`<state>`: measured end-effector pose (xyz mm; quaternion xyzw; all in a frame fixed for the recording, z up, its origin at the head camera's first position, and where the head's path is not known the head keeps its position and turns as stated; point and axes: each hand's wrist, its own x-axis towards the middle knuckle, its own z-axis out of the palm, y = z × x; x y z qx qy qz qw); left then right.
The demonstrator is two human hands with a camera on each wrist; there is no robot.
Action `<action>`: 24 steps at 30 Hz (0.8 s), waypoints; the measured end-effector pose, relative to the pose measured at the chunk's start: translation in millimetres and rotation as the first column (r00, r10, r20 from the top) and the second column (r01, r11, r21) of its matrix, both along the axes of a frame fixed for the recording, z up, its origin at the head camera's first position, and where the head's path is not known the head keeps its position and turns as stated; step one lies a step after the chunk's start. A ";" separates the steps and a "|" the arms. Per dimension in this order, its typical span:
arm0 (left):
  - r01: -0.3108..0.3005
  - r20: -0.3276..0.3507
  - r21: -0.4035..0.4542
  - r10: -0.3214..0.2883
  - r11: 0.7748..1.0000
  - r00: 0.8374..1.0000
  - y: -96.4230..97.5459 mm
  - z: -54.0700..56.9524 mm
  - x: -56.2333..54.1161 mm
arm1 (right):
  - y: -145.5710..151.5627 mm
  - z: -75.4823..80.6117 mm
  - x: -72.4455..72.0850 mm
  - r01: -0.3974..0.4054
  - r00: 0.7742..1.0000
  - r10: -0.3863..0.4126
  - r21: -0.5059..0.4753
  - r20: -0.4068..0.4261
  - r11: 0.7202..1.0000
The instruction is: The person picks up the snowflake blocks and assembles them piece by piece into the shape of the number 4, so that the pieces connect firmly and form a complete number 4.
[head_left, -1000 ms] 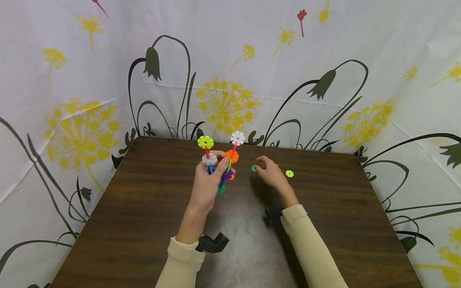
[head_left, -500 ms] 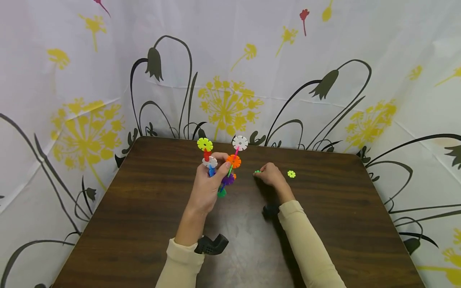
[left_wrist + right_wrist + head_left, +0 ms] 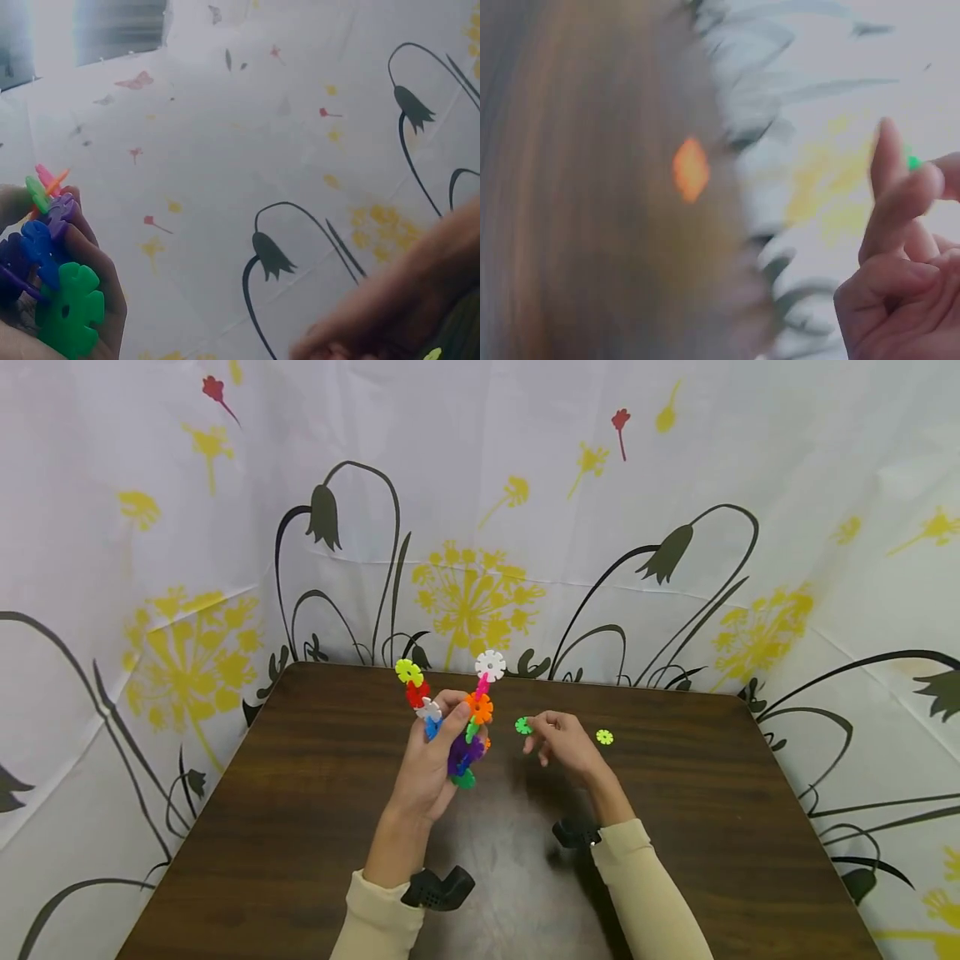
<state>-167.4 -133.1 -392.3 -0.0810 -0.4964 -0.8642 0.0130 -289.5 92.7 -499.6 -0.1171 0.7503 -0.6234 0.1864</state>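
Note:
My left hand (image 3: 429, 766) grips a branching build of notched plastic discs (image 3: 467, 752). One branch rises past the thumb through blue, white and red to a yellow disc (image 3: 409, 672). The other climbs through green, orange and pink to a white disc (image 3: 491, 665). Low on the build, in the left wrist view, a green disc (image 3: 71, 311) faces the camera beside blue and purple ones. To the right, my right hand (image 3: 567, 745) pinches a loose green disc (image 3: 522, 726) between thumb and finger; in the right wrist view the fingers mostly hide it.
A yellow-green disc (image 3: 604, 737) lies on the dark wooden table (image 3: 300, 827), just right of the right hand. An orange disc (image 3: 691, 170) shows on the tabletop in the right wrist view. Behind the table's far edge hangs a flower-printed curtain (image 3: 450, 485).
My right hand has taken hold of the green disc and lifted it off the table. The left hand has tilted the build, its yellow-topped branch leaning further left.

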 end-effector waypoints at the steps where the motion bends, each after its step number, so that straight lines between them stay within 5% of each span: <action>1: -0.005 0.001 0.001 0.005 1.000 1.000 0.5 -0.3 0.1 | -1.0 10.2 7.3 -0.005 1.000 0.005 -0.050 0.000 0.999; 7: -0.029 -0.028 -0.029 0.029 0.999 0.999 3.1 -0.5 -0.8 | -14.3 75.0 49.4 -0.096 0.994 0.079 -0.275 -0.071 0.957; 11: -0.036 -0.063 -0.046 0.033 0.998 0.997 5.8 -1.6 -1.7 | -20.5 102.8 71.0 -0.146 0.986 0.103 -0.371 -0.134 0.917; 17: -0.056 -0.082 -0.044 0.052 0.997 0.995 8.1 -1.1 -2.2 | -25.1 120.6 89.7 -0.198 0.972 0.126 -0.403 -0.199 0.893; 24: -0.103 -0.126 -0.148 0.084 0.984 0.988 4.9 -0.5 -1.6 | -29.7 123.1 94.1 -0.221 0.969 0.146 -0.427 -0.201 0.877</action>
